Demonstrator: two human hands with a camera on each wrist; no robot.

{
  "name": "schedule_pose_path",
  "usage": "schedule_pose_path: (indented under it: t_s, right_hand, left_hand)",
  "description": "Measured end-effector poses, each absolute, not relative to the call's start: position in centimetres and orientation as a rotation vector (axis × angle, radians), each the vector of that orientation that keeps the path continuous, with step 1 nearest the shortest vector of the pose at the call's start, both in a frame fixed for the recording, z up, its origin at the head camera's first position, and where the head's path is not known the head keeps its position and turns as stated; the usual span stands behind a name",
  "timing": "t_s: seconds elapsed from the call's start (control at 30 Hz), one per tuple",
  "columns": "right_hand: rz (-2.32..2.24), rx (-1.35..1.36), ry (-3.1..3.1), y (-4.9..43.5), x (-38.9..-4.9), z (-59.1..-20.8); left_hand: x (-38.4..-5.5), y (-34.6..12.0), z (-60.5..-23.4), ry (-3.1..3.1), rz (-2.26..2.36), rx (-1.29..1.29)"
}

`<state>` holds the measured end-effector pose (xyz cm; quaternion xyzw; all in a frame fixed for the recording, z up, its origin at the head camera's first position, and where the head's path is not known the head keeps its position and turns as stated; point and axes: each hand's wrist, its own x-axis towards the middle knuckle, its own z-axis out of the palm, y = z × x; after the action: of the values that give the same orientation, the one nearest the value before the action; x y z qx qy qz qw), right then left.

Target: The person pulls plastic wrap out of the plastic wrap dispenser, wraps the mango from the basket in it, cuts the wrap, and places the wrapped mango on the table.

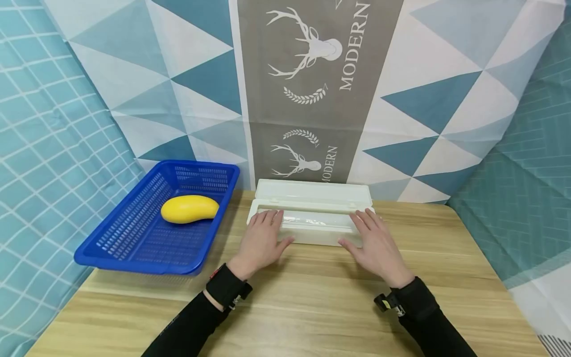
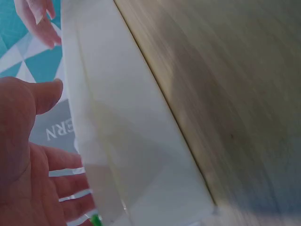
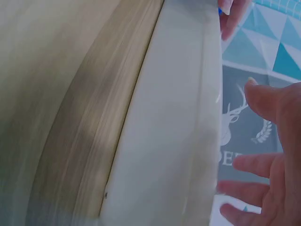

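A long white plastic box [image 1: 312,218] lies on the wooden table [image 1: 312,297] with its lid open toward the back wall; a clear film roll shows inside. My left hand [image 1: 263,240] rests with straight fingers over the box's left end. My right hand [image 1: 374,243] lies the same way over its right end. The left wrist view shows the box's white side [image 2: 136,141] beside my spread left hand [image 2: 33,155]. The right wrist view shows the box [image 3: 174,141] next to my spread right hand [image 3: 268,155].
A blue plastic basket [image 1: 134,238] stands at the table's left, holding a yellow mango [image 1: 189,208]. A patterned cloth backdrop [image 1: 312,89] hangs right behind the box. Bare wood stretches in front of the hands.
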<state>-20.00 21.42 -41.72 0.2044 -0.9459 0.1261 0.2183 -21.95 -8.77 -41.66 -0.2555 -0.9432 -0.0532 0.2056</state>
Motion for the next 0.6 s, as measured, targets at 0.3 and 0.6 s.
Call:
schedule_pose_path:
  t_s: [0.3,0.6]
  right_hand:
    - [0.476,0.533,-2.738,21.8,-21.0,-42.1]
    - [0.496,0.488,-2.715,22.2,-21.3,-42.3]
  left_hand:
    - [-22.8,-9.4,-41.8,-2.649,-0.195,-0.691]
    - [-23.5,-9.7,-41.7,-2.639,-0.244,-0.721]
